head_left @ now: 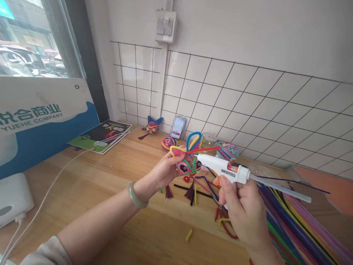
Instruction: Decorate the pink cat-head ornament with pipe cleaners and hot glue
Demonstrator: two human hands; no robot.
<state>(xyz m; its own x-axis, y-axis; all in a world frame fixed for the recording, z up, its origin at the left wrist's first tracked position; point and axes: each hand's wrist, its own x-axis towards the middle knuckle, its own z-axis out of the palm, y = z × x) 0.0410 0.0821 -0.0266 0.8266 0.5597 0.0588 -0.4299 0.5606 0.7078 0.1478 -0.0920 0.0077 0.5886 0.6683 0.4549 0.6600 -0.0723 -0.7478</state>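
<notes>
My left hand (165,170) grips a small pipe-cleaner figure (188,166) with dark eyes edged in green and pink. Yellow and blue loops (194,141) rise from its top, and a red pipe cleaner (206,149) sticks out to the right. In my right hand (242,209) is a white hot glue gun (223,167), a clear glue stick (281,189) jutting from its back. The nozzle points left, close to the figure's top; whether it touches cannot be made out. Dark purple tassels (190,193) show below the figure.
Loose pipe-cleaner pieces (200,189) lie under my hands, and long coloured ones (292,217) spread at the right. Along the wall stand a finished blue-eared figure (153,126), a phone (178,127), a striped ball (168,143) and a glass jar (209,140). A magazine (103,134) lies at the left.
</notes>
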